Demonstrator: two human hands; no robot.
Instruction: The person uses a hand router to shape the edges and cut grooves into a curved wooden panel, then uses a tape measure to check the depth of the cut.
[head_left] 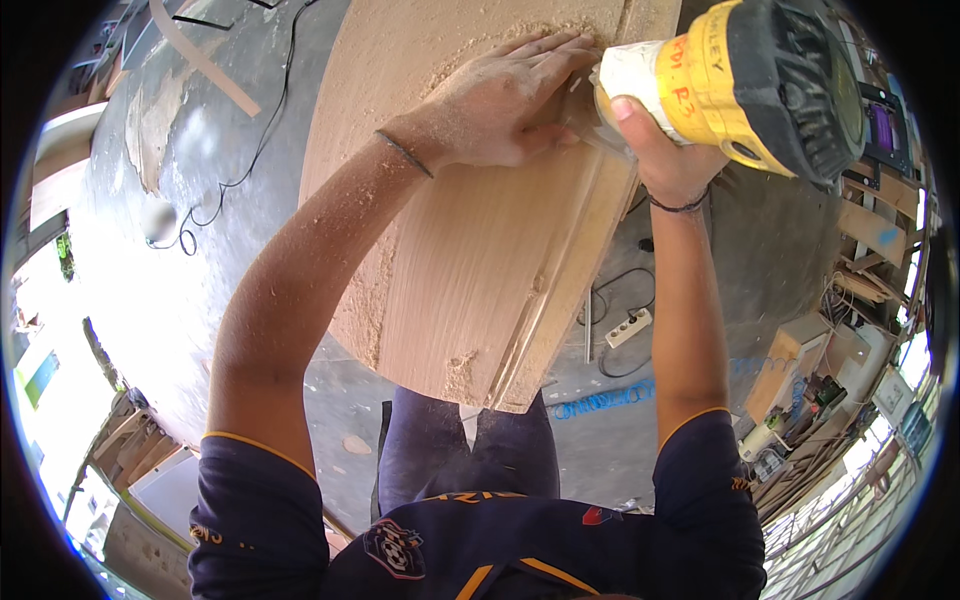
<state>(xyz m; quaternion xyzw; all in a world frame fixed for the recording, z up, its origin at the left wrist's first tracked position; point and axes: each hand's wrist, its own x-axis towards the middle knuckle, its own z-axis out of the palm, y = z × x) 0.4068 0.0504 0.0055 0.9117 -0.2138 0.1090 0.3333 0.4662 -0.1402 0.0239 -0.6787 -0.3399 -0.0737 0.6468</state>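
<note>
A wide pale wooden board (pixel 460 270) with a curved left edge lies in front of me, with sawdust scattered over it. My right hand (pixel 665 155) is closed around a yellow and black trim router (pixel 700 75), which is tilted over the board's right side; its lower end is partly hidden by my hands. Beside the router's base, my left hand (pixel 505 105) rests on the wood, dusted with shavings, fingers stretched out and thumb apart. A long groove (pixel 540 290) runs along the board's right edge toward me.
On the grey floor are a black cable (pixel 255 160), a white power strip (pixel 628 328) and a coiled blue hose (pixel 605 400). A curved wooden strip (pixel 205 60) lies at upper left. Wood offcuts (pixel 880 245) and tools are piled along the right side.
</note>
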